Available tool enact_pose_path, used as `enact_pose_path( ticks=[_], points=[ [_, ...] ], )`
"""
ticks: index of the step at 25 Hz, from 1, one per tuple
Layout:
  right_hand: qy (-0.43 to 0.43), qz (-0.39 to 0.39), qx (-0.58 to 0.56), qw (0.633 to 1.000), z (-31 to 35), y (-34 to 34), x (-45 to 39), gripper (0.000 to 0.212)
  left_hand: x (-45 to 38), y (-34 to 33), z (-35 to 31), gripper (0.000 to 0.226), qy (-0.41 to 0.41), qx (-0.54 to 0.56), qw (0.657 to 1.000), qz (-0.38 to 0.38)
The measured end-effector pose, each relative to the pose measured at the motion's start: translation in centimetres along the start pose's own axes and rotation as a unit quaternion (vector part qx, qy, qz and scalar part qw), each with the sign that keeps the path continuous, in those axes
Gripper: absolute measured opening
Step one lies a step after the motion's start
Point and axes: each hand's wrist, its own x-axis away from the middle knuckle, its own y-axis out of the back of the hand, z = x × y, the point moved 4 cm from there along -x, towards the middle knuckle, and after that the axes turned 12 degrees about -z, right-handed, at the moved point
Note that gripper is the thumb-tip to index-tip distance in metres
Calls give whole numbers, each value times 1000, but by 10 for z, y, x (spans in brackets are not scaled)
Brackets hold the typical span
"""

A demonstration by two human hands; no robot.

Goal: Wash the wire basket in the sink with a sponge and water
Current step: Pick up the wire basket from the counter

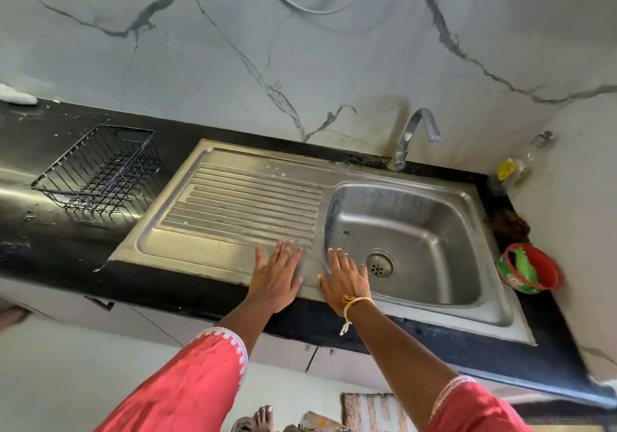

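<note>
Basket's not even in the sink yet

Both hands, left [275,276] and right [344,281], lie flat, fingers spread, empty. Basket [100,172] sits on the counter well off to the left, so left hand's closer.

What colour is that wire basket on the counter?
Black; the wire basket shows clearly in the head view.

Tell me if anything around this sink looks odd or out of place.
The wire basket sits on the black counter left of the sink, not in it. White specks and smears dot the counter around it. Nothing looks spilled or broken.
</note>
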Motion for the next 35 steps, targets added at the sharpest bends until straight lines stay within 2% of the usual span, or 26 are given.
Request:
enact_pose_path(
  ticks=[5,8,9,11,13,16,17,19,20,21,26,28,30,31,32,34,35],
  points=[
    [-14,28,-33,999,1,-1,-1,69,5,-3,1,64,4,-20,1000,-7],
    [-105,57,-120,986,12,1,-7,67,7,2,5,45,17,-18,1000,3],
    [-131,59,-156,977,19,2,-13,63,7,3,8,42,33,18,999,3],
    [-151,74,-219,961,37,6,-24,57,10,4,21,44,97,165,981,0],
    [-134,80,-259,953,58,10,-38,53,10,11,42,46,174,326,929,-14],
    [-100,90,-304,943,100,19,-58,45,6,28,90,37,280,451,843,-82],
    [-93,97,-324,937,117,21,-65,43,4,33,110,34,330,494,799,-95],
    [-86,117,-361,921,154,21,-83,40,-1,41,148,27,413,586,689,-105],
    [-82,126,-375,915,175,19,-93,39,-5,45,171,25,435,605,656,-116],
    [-79,132,-386,910,191,16,-102,40,-7,51,188,25,442,595,658,-133],
    [-69,142,-409,899,290,-2,-156,36,-28,84,285,24,383,540,724,-192],
    [-90,133,-424,891,328,-8,-177,28,-35,89,328,28,363,497,761,-206],
    [-124,122,-462,870,361,-13,-197,17,-41,88,363,30,367,471,771,-219],
    [-149,126,-492,849,375,-13,-203,14,-40,87,375,29,378,474,764,-221],
    [-184,132,-525,820,389,-12,-207,15,-39,82,384,25,400,498,737,-219],
    [-250,149,-573,766,412,-13,-214,22,-29,67,394,18,467,563,656,-186],
    [-269,152,-580,754,420,-16,-218,23,-23,56,399,20,493,564,643,-157]
  ],
)
